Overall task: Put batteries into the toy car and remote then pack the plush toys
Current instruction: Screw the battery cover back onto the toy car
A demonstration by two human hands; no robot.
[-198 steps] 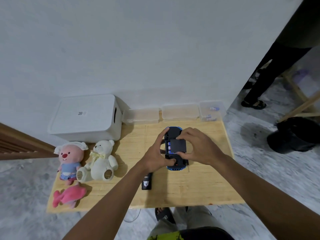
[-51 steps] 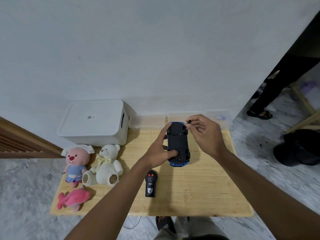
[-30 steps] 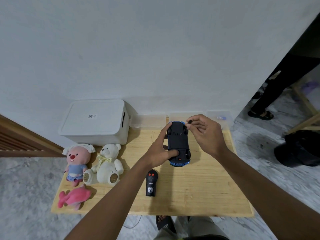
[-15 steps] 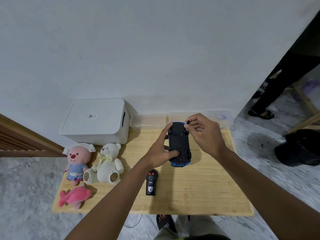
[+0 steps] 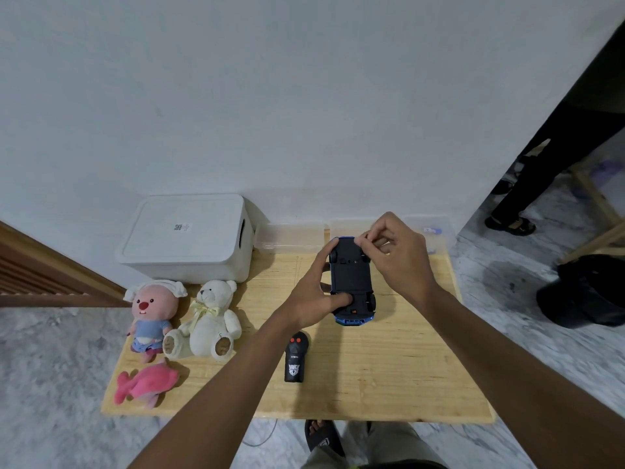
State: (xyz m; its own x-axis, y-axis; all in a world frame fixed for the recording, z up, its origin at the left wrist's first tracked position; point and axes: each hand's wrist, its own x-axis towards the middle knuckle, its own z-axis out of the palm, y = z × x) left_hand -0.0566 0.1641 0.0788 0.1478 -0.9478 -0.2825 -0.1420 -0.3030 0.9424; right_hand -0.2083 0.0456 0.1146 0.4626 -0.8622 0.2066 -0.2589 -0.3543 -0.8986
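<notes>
Presently, the upturned toy car is held at the far side of the bench, gripped by the left hand while the right hand pinches its far corner; a hard tug there could twist it loose.

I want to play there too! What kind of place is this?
Likely a room in a home: a small wooden table against a plain white wall, with plush toys and a white storage box on it, and a marbled floor around.
</notes>
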